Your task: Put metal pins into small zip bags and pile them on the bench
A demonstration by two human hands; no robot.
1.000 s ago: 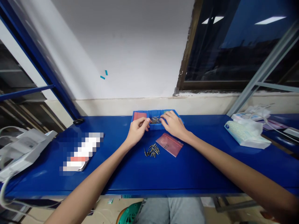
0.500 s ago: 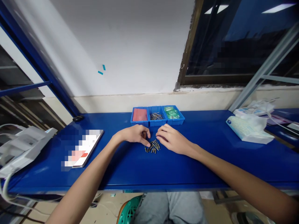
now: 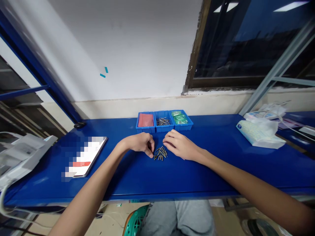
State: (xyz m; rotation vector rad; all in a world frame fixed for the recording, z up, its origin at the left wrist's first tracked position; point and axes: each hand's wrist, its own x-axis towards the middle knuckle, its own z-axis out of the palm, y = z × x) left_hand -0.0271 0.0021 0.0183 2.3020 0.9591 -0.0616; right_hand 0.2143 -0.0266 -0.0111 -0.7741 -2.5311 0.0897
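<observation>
A small heap of metal pins (image 3: 160, 153) lies on the blue bench (image 3: 172, 177) between my two hands. My left hand (image 3: 139, 144) rests on the bench just left of the heap, fingers curled, its fingertips pinched at the heap's edge. My right hand (image 3: 177, 145) lies palm down just right of the heap, fingers loosely bent and touching the bench. Beyond the hands stand three joined blue trays (image 3: 164, 128): the left holds red bags (image 3: 145, 120), the middle holds more pins (image 3: 162, 121), the right holds green bags (image 3: 180, 117).
A tablet or card (image 3: 85, 156) lies on the bench to the left, beside a white machine (image 3: 19, 157). Wrapped white packets (image 3: 259, 136) sit at the right. A black mouse (image 3: 79, 125) is by the wall. My knees show below the bench edge.
Both hands came back from the trays to the pin heap. The red bag that lay right of the heap is now hidden under my right hand or gone from sight.
</observation>
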